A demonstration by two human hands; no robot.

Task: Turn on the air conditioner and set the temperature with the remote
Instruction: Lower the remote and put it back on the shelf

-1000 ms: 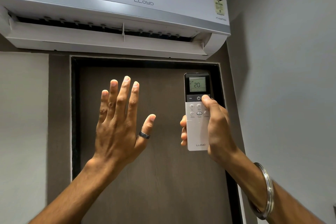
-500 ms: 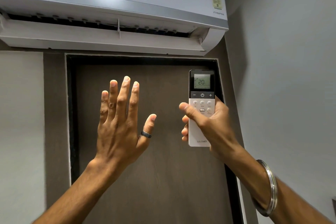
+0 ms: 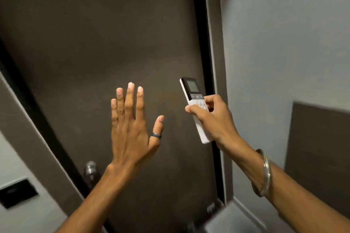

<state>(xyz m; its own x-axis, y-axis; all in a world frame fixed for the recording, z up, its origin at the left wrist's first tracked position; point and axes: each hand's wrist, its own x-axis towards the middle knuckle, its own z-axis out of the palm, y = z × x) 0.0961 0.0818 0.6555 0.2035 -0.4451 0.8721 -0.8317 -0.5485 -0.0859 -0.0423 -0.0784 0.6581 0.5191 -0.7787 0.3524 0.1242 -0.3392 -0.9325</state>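
Observation:
The white remote (image 3: 193,98) with a dark screen at its top is gripped in my right hand (image 3: 214,119), tilted with its top leaning left; my thumb lies across its button pad. The screen digits are too blurred to read. My left hand (image 3: 132,125) is raised flat, fingers spread, palm toward the dark door, holding nothing, with a dark ring on the thumb. The air conditioner is out of the frame.
A dark brown door (image 3: 106,43) fills the middle, with a metal knob (image 3: 90,168) low on its left. Grey wall (image 3: 284,34) stands to the right, with a brown panel (image 3: 320,147). A black switch plate (image 3: 17,193) sits at lower left.
The view has dropped, so the air conditioner has left the frame. The remote now tilts left in my right hand. My left hand stays raised and spread.

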